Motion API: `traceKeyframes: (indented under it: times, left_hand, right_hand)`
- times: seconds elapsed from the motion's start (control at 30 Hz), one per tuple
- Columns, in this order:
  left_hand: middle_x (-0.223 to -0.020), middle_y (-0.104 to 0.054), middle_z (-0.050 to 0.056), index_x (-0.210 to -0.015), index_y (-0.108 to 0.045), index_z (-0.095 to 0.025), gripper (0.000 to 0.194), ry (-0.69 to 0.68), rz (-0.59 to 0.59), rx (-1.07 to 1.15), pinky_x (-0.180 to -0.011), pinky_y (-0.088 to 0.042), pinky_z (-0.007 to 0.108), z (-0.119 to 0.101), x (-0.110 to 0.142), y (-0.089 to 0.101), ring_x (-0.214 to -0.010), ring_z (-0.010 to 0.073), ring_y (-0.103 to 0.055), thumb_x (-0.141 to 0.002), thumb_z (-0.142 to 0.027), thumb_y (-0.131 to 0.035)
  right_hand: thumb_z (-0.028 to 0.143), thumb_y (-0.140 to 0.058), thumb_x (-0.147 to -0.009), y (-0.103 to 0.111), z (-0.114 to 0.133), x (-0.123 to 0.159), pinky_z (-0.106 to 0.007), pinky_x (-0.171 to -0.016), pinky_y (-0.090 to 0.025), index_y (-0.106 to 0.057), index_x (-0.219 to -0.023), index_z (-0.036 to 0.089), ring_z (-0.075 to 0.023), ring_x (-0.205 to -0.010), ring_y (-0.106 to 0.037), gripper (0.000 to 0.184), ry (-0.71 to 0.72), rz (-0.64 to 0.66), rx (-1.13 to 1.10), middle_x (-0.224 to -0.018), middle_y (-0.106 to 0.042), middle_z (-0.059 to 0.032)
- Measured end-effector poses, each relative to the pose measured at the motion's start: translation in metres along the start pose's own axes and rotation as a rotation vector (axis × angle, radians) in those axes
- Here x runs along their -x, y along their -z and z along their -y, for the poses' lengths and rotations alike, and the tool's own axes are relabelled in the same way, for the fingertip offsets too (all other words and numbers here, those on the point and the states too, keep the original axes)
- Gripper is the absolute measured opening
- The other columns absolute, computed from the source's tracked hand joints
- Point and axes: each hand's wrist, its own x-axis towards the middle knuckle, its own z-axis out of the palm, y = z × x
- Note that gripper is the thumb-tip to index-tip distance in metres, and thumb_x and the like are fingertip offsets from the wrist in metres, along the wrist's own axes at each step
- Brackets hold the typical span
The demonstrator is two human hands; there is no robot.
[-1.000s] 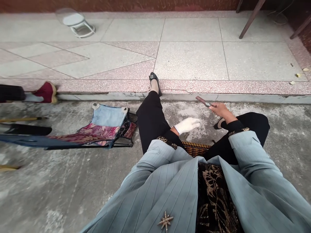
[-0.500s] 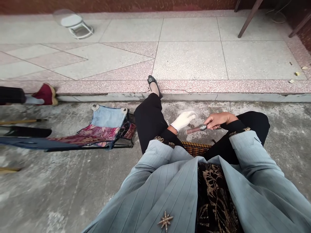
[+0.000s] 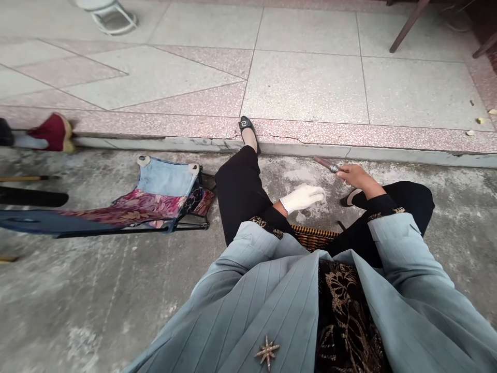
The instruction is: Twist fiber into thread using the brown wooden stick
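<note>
My left hand (image 3: 303, 199) wears a white knitted glove and hovers above the concrete between my knees. Its fingers are stretched out and slightly bent, with nothing visible in them; its underside is hidden. Further forward and to the right, my bare right hand (image 3: 355, 177) is closed round a knife-like tool (image 3: 323, 163). The tool has a narrow brown blade-like part pointing left and forward, with a silvery band near my fingers. The two hands are apart. Below my left wrist shows the woven edge of a seat (image 3: 315, 237), brown and yellow, between my thighs.
A low folding chair (image 3: 163, 194) with blue and floral cloth stands to my left. Beyond it are another person's red shoe (image 3: 52, 132) and some poles (image 3: 27, 178). A raised tiled step (image 3: 303, 93) runs across the front, carrying a white stool (image 3: 112, 16) and dark furniture legs (image 3: 407, 26).
My right hand has moved forward, carrying the tool away from the glove. My left hand has shifted slightly right. The view has tipped downward a little.
</note>
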Motion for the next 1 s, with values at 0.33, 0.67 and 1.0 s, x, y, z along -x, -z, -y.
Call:
traceKeyframes:
  times: [0.33,0.67,1.0]
  left_hand:
    - [-0.09,-0.067,0.003,-0.095,-0.068,-0.016,0.031,0.087,-0.173,-0.127,-0.081,-0.043,0.028,0.013,-0.005,0.043,-0.084,0.018,-0.058,-0.091,-0.035,-0.044]
    - [-0.071,-0.06,0.002,-0.089,-0.064,-0.014,0.038,0.137,0.023,0.135,-0.06,-0.042,0.023,0.017,-0.017,0.005,-0.06,0.0124,-0.052,-0.093,-0.046,-0.045]
    - [-0.091,-0.069,0.004,-0.098,-0.069,-0.017,0.035,0.067,0.02,-0.141,-0.077,-0.043,0.026,0.027,-0.014,0.019,-0.084,0.0187,-0.059,-0.091,-0.04,-0.044]
  right_hand:
    - [0.037,-0.064,-0.081,-0.006,0.029,0.019,-0.026,-0.054,-0.035,-0.075,-0.096,0.019,-0.0129,-0.057,-0.05,0.026,0.145,0.671,0.093,-0.063,-0.059,-0.0008]
    - [0.048,-0.059,-0.084,0.008,0.023,0.015,-0.026,-0.052,-0.029,-0.066,-0.082,0.016,-0.0108,-0.052,-0.043,0.033,0.277,0.273,-0.089,-0.062,-0.052,0.001]
    - [0.03,-0.065,-0.083,0.016,0.011,-0.012,-0.03,-0.054,-0.031,-0.072,-0.076,0.016,-0.0166,-0.06,-0.049,0.017,0.033,0.229,0.549,-0.073,-0.063,-0.0114]
